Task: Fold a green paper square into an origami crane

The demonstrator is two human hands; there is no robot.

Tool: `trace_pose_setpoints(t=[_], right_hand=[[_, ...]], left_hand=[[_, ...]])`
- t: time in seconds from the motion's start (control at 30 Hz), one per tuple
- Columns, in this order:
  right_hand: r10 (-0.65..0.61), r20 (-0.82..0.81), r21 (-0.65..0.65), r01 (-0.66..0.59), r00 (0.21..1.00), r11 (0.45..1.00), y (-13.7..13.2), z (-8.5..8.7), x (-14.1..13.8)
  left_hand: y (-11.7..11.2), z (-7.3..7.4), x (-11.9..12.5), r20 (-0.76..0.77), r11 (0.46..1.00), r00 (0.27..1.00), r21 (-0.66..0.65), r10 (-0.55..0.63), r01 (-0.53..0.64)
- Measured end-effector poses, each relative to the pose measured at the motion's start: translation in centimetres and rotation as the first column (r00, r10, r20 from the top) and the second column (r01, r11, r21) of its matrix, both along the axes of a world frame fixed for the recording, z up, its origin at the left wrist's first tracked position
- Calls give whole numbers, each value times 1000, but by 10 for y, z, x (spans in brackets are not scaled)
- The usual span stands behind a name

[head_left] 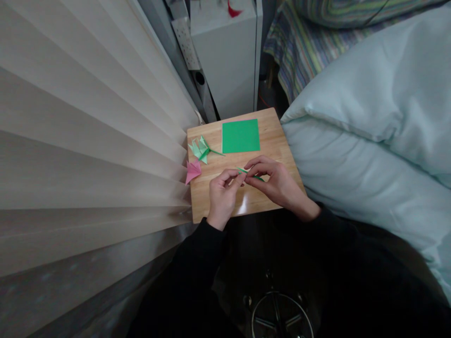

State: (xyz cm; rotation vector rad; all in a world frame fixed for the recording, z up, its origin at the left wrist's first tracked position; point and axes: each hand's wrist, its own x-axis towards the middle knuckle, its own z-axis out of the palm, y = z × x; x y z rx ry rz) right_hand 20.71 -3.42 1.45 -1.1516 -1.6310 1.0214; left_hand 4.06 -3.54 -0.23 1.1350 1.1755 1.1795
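Observation:
Between my two hands, just above the front half of the small wooden table [207, 199], is a narrow strip of folded green paper [259, 178]. My left hand [224, 190] pinches its left part between thumb and fingers. My right hand [269, 180] has thumb and fingertips closed on it close beside the left fingertips, and these partly cover the paper. Behind my hands lies a flat green sheet of paper [241, 136]. Left of that sheet sit a light green origami piece with a thin stem [200, 149] and a pink origami flower [193, 172].
A pleated pale curtain [105, 155] runs along the table's left side. Pale blue bedding [369, 122] borders the right edge. Behind the table stands a white cabinet [225, 61] with a red item [234, 9] on top. A wheeled metal base [282, 314] shows below.

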Motion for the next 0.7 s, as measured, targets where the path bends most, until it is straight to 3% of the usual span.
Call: trace_pose_setpoints(t=[0.17, 0.47, 0.7], right_hand=[[5, -25, 9, -5, 1000, 1000, 0, -2, -1], [-42, 11, 84, 41, 999, 996, -1, -5, -4], [-62, 31, 105, 58, 998, 993, -1, -4, -4]], left_hand=[[-1, 0, 2, 131, 995, 991, -95, 20, -8], [0, -3, 0, 76, 999, 997, -32, 4, -1], [0, -2, 1, 98, 997, 994, -57, 50, -45]])
